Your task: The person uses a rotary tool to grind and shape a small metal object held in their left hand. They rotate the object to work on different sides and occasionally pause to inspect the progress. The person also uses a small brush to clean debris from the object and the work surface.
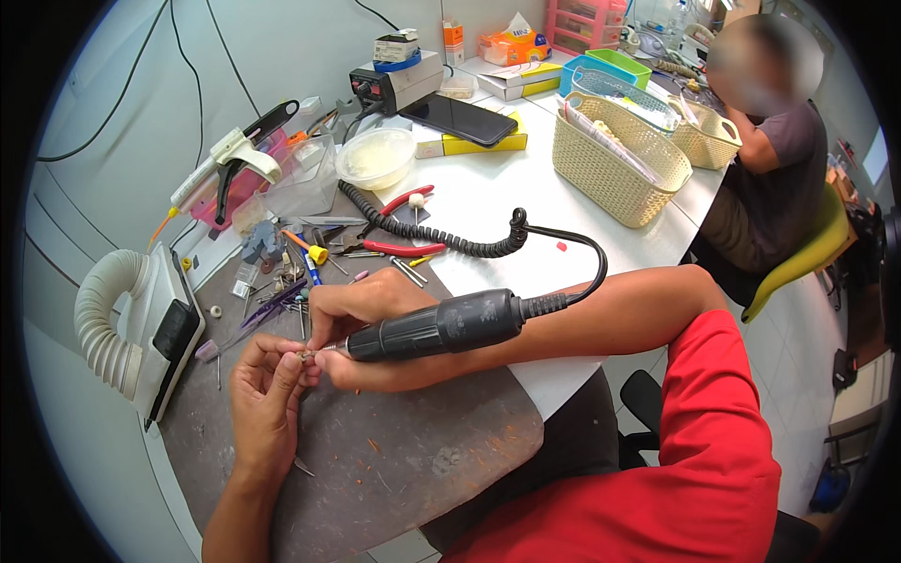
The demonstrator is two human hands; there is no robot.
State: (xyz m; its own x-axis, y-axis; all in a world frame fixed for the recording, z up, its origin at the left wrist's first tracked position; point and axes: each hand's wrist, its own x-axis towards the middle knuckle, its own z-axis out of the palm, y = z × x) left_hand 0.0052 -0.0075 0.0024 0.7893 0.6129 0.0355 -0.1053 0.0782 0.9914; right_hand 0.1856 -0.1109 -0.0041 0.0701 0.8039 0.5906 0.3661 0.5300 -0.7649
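My right hand [375, 314] is wrapped round a black rotary handpiece [436, 326], its metal nose pointing left. A cord [603, 267] runs from its back end to a coiled black cable [450, 239]. Thumb and fingers of my left hand [266, 394] are pinched together at the handpiece's tip. Between them is a small pale piece [306, 356], too tiny and covered to name. The fingertips of both hands meet there, above a worn brown board [413, 469]. A thin curved metal tool [302, 466] lies beside my left wrist.
Red-handled pliers [404, 249], burs and small tools lie beyond my hands. A white hose unit [155, 328] stands at the left. Farther back are a round tub [375, 158], a phone [460, 119], a control box [399, 84] and a woven basket [615, 159]. Another person [774, 178] sits far right.
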